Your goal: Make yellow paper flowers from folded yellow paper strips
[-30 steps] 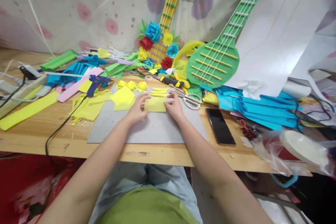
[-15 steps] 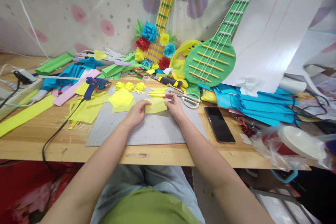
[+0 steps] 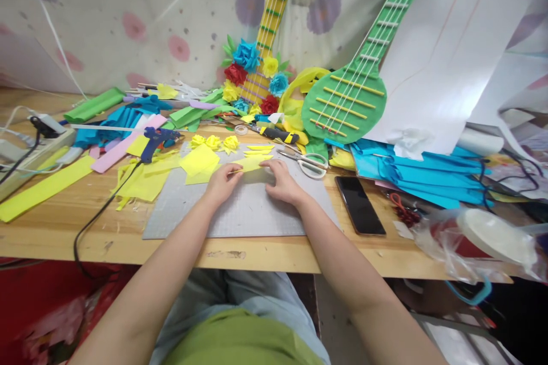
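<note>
Over the grey cutting mat (image 3: pixel 252 217) my hands have a small piece of yellow paper (image 3: pixel 252 166) between them. My left hand (image 3: pixel 223 183) pinches its left end. At the right end, the fingers of my right hand (image 3: pixel 282 182) close on the edge, with the thumb lower. Several slim folded yellow paper strips (image 3: pixel 259 151) lie just beyond the paper. A stack of yellow paper squares (image 3: pixel 200 162) rests left of my left hand, with several yellow paper flowers (image 3: pixel 213 142) behind it. Scissors (image 3: pixel 310 166) lie to the right.
A blue glue gun (image 3: pixel 154 142) sits at left, its cord crossing the table edge. A phone (image 3: pixel 359 205) lies at right, near a bagged cup (image 3: pixel 488 234). Behind stand a green paper lute (image 3: pixel 345 105) and a yellow one (image 3: pixel 268 40) with flowers. Blue paper (image 3: pixel 419 171) is piled right.
The yellow paper has tilted and now shows as a narrower band. My right hand has shifted slightly left and opened its thumb downward. The whole view has moved a little.
</note>
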Action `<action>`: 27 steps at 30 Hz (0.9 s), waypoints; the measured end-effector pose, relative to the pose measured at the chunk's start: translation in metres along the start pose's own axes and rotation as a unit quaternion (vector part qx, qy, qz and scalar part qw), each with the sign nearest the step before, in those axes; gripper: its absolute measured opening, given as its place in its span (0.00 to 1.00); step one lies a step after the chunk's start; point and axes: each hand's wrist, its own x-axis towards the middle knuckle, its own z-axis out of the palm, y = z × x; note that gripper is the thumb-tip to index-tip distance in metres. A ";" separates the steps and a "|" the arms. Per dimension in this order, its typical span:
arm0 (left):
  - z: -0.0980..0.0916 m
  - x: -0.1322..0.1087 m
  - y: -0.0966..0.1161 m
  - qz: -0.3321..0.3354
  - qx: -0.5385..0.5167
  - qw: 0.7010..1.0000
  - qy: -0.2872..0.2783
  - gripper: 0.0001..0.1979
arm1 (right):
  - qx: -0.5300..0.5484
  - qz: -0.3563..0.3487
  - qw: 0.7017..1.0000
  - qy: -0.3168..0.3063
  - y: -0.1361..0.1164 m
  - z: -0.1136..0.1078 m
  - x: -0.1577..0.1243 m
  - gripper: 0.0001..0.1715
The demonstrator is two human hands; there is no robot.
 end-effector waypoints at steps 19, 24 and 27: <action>0.002 0.002 0.006 -0.012 0.204 0.979 -0.010 0.08 | 0.020 0.193 0.979 0.053 0.009 0.008 0.006 0.16; 0.008 0.007 0.007 -0.053 0.198 0.979 0.014 0.15 | -0.002 0.247 0.967 0.069 0.007 0.011 0.011 0.18; 0.010 0.008 0.007 -0.060 0.207 0.976 0.029 0.19 | -0.035 0.249 0.965 0.073 0.006 0.014 0.014 0.18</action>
